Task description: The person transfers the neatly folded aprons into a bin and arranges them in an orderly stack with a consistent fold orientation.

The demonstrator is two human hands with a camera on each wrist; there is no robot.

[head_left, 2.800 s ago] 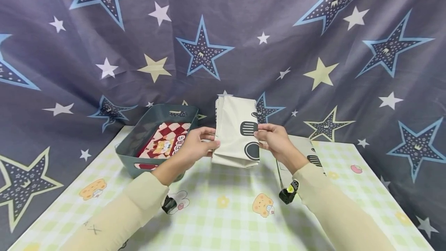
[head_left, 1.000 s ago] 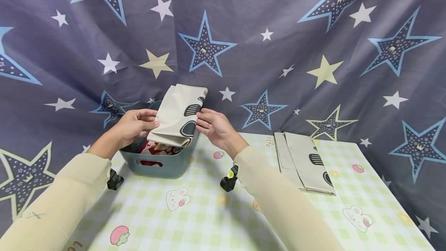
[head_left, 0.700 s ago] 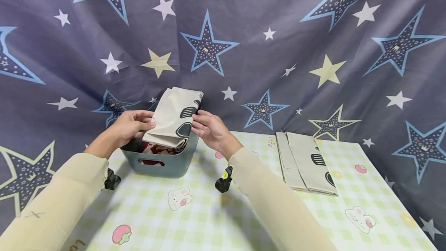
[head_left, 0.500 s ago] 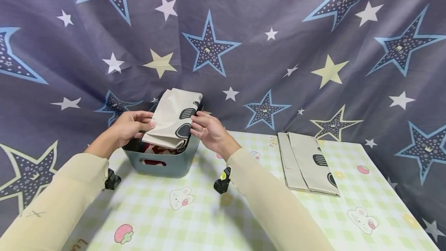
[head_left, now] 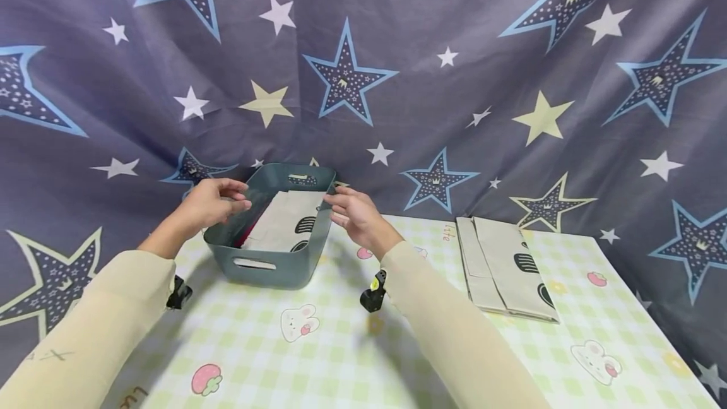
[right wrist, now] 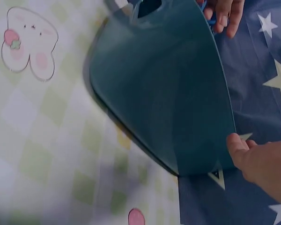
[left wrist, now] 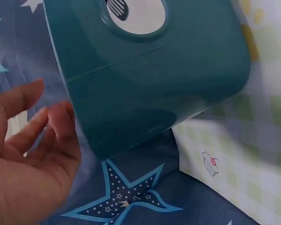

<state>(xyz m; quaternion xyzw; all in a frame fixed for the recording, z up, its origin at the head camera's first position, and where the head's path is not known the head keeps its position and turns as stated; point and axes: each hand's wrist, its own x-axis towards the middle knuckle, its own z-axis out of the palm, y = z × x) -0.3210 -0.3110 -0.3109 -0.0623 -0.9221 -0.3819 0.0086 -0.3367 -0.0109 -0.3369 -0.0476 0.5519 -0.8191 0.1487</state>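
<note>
From my end, the left grip (head_left: 210, 202), a bare hand, hangs at the left rim of the grey-green basket (head_left: 295, 270), fingers loosely bent, a gap between thumb and index finger, nothing in it. The right grip (head_left: 358, 214) is over at the opposite rim, fingers relaxed and holding nothing as far as I can see, thumb right at the edge; can't tell if it's actually pressing on it. Between the two, the folded off-white cloth (head_left: 281, 225) lies inside the basket with its dark prints toward the right side, and a bit of it shows through the front handle slot. There's something red (head_left: 244, 237) peeking out along its left edge. Pale sleeves (head_left: 93, 327) run up to both wrists, each with a small black device (head_left: 372, 298) below it. Off to the right, well apart from the basket, a second folded cloth (head_left: 505, 264) lies flat on the counter (head_left: 329, 358), which has a green check with bunnies and strawberries. Behind it all hangs a purple-grey star curtain (head_left: 409, 106).
</note>
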